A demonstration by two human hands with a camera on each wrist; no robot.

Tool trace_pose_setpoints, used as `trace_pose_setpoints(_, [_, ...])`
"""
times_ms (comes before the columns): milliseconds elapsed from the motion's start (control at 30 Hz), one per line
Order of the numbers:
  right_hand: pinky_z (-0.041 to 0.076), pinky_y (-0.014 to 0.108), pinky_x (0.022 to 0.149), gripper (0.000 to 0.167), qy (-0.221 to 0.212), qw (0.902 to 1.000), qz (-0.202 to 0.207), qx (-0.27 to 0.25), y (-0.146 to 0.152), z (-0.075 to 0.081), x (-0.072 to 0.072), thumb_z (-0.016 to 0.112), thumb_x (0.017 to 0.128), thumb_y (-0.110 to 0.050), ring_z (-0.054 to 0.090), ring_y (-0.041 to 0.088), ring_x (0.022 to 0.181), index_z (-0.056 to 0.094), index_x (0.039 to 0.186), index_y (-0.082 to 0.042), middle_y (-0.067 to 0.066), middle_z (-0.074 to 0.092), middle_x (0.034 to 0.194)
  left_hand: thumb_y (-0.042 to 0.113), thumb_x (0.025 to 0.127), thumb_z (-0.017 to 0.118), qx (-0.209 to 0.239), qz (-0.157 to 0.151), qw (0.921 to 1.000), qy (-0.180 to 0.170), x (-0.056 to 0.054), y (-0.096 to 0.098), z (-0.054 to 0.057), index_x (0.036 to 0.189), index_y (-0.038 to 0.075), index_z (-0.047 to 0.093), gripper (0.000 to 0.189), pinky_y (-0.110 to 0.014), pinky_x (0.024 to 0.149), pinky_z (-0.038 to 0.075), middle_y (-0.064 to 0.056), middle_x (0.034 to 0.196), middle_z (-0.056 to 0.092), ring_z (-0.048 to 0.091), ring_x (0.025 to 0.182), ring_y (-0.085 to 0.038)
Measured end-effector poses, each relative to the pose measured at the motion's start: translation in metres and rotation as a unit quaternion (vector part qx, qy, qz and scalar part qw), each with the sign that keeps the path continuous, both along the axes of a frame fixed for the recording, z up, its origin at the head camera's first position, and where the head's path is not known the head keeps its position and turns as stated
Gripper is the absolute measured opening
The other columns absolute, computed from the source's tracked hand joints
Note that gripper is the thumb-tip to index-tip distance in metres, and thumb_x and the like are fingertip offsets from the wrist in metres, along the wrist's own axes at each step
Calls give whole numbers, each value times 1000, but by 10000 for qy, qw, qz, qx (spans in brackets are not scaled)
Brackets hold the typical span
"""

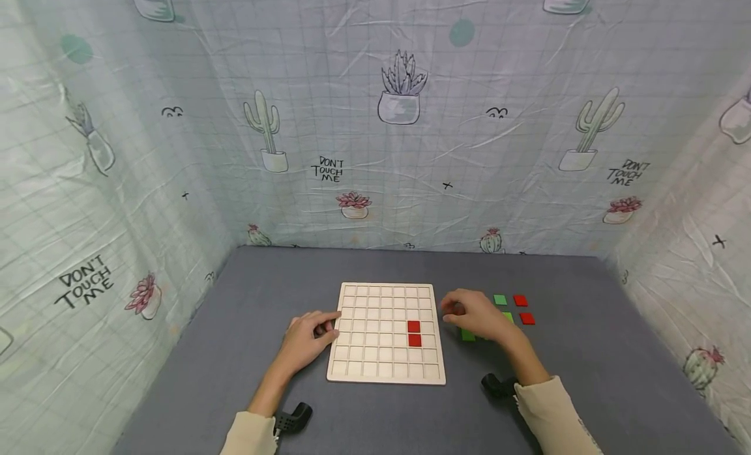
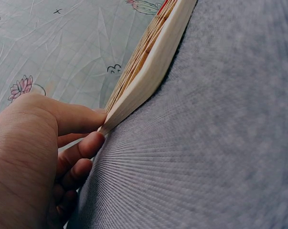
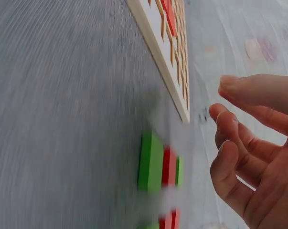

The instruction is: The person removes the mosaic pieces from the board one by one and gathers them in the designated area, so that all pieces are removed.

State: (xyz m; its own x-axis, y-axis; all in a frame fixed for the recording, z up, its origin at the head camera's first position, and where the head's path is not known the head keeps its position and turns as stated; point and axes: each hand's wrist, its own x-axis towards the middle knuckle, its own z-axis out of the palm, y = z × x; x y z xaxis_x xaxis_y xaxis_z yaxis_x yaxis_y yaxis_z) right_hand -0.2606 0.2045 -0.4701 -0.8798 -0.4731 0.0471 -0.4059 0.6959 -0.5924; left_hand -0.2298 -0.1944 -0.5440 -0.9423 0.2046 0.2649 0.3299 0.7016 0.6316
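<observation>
A pale wooden grid board [image 1: 366, 364] lies flat on the table, with two red square pieces [image 1: 414, 326] one in front of the other in its right-hand part. My left hand [image 1: 305, 339] rests at the board's left edge, its thumb and a finger touching the rim at separate spots. To the right of the board hovers my right hand [image 1: 478, 315], fingers loosely bent and nothing between them. Beneath and beside it sit green pieces [image 1: 467, 335] and red pieces [image 1: 527, 319], some partly hidden by the hand. In the right wrist view, a green block [image 3: 152, 162] shows below the fingers.
The grey cloth-covered table [image 1: 235, 331] reaches back to a hanging printed curtain [image 1: 405, 181], which also encloses both sides. A black wrist device [image 1: 295, 418] is by the left wrist, and another black device [image 1: 497, 386] is by the right.
</observation>
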Motion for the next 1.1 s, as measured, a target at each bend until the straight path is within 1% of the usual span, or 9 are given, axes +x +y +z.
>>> trace_pose_setpoints(100, [51, 27, 68, 17, -92, 9998, 164, -74, -16, -3, -5, 73, 93, -10, 60, 10, 76, 75, 109, -5, 5, 72, 100, 26, 92, 77, -15, -17, 10000, -16, -1, 0, 0, 126, 23, 76, 35, -35, 85, 30, 22, 84, 57, 50, 79, 0])
trace_pose_setpoints(200, [48, 25, 63, 15, -191, 9993, 320, -29, -30, -7, -11, 72, 94, -12, 58, 10, 70, 75, 108, -7, 2, 71, 96, 26, 92, 77, -15, -21, 10000, -61, -1, 1, 0, 127, 23, 76, 35, -36, 86, 30, 22, 84, 57, 50, 79, 0])
trace_pose_setpoints(300, [48, 25, 64, 15, -302, 9986, 434, 67, -40, -11, -15, 73, 93, -12, 58, 9, 71, 76, 107, -9, 0, 71, 95, 26, 92, 77, 4, -20, 10000, -86, -1, 2, 1, 127, 23, 76, 35, -36, 86, 30, 22, 84, 57, 50, 79, -1])
trace_pose_setpoints(400, [49, 25, 67, 14, -361, 9978, 505, 221, -48, -14, -17, 75, 91, -13, 58, 8, 77, 77, 105, -10, -1, 72, 96, 27, 92, 77, 0, -18, 10000, -90, -2, 2, 1, 127, 23, 76, 35, -35, 86, 30, 22, 84, 58, 50, 79, -1])
trace_pose_setpoints(467, [49, 25, 69, 12, -346, 9973, 563, 323, -51, -15, -18, 76, 91, -13, 58, 9, 79, 78, 103, -11, -1, 73, 96, 27, 92, 77, 2, -27, 10000, -78, -2, 3, 0, 127, 23, 76, 35, -35, 86, 30, 22, 84, 58, 51, 79, -1])
trace_pose_setpoints(567, [49, 26, 69, 9, -329, 9967, 628, 401, -54, -16, -19, 76, 91, -12, 58, 9, 78, 78, 100, -14, -1, 73, 95, 27, 92, 77, 17, -42, 10000, -57, -2, 3, 0, 127, 23, 76, 35, -36, 86, 30, 21, 85, 59, 51, 79, -2])
trace_pose_setpoints(800, [48, 26, 68, 11, -386, 9961, 640, 469, -56, -16, -20, 77, 89, -10, 56, 9, 78, 78, 98, -16, -3, 72, 95, 26, 92, 77, 17, -26, 10000, -52, -3, 3, 0, 126, 23, 76, 34, -36, 86, 30, 21, 84, 58, 50, 79, -1])
trace_pose_setpoints(1000, [48, 26, 67, 12, -499, 9953, 751, 341, -58, -15, -20, 77, 87, -7, 57, 10, 77, 77, 96, -15, -3, 70, 90, 26, 92, 77, 24, 9, 10000, -83, -1, 1, 0, 126, 22, 76, 34, -36, 86, 30, 21, 83, 57, 50, 79, -1])
trace_pose_setpoints(1100, [48, 26, 67, 12, -587, 9948, 751, 368, -60, -15, -21, 77, 86, -7, 57, 10, 76, 75, 95, -15, -5, 68, 87, 26, 92, 77, 15, 11, 10000, -55, 0, 0, -1, 126, 22, 76, 34, -36, 86, 30, 22, 83, 57, 50, 79, -1])
